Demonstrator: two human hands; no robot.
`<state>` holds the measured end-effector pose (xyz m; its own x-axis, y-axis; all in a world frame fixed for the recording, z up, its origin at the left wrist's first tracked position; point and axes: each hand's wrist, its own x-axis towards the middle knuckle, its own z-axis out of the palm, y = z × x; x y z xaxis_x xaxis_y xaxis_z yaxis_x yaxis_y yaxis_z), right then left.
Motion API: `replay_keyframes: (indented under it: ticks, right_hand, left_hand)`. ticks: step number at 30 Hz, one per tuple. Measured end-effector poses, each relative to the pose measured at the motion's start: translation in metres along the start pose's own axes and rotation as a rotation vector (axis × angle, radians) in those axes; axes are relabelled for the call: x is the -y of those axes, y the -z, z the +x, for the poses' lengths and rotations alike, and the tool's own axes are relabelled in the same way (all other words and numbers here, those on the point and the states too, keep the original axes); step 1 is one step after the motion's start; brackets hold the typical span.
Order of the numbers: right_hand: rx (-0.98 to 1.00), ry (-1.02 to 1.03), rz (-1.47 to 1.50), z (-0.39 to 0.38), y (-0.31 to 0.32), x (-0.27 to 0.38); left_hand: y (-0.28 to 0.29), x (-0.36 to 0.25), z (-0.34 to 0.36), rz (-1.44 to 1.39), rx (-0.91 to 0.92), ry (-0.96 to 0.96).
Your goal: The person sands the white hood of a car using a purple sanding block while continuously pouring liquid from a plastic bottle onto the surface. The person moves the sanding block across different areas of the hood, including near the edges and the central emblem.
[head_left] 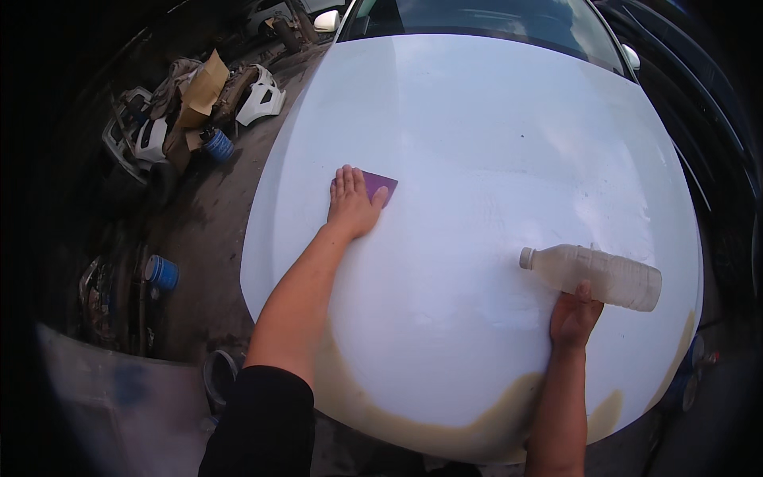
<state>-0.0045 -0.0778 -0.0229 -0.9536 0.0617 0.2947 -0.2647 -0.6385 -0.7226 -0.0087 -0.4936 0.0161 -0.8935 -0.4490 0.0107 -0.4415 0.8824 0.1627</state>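
A purple sheet of sandpaper lies on the white car hood. My left hand rests flat over its left part, fingers stretched forward and thumb across the sheet's right side. My right hand grips a clear plastic bottle from below, above the hood's right side. The bottle lies nearly level, its capped-looking neck pointing left, and its inside looks cloudy. The thumb shows against the bottle, while the other fingers are largely hidden. Wet-looking streaks and droplets mark the hood near the bottle.
Tan patches run along the hood's near edge. The windshield is at the far end. On the left floor stand blue cans, a white bumper piece and cardboard. A dark car is close on the right.
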Motion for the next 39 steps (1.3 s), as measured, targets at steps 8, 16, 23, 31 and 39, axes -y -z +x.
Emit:
replay_keyframes:
  ticks: [8, 16, 23, 31, 39]
  right_hand:
    - [0.004, 0.014, -0.149, 0.008, 0.009, 0.013]
    - [0.06, -0.038, -0.073, -0.003, -0.003, 0.008]
    - [0.107, 0.027, -0.192, 0.009, 0.028, 0.018]
    - [0.126, 0.0, -0.105, 0.001, 0.029, -0.002]
    - [0.139, -0.006, -0.1, 0.011, 0.036, 0.011]
  left_hand:
    - [-0.016, 0.003, -0.128, 0.015, 0.109, -0.219]
    - [0.007, 0.082, -0.002, -0.027, -0.026, 0.161]
    - [-0.024, 0.028, -0.144, -0.037, 0.097, -0.187]
    - [-0.007, 0.092, -0.081, -0.044, -0.013, 0.227]
    - [-0.028, 0.065, -0.223, 0.015, 0.135, -0.047]
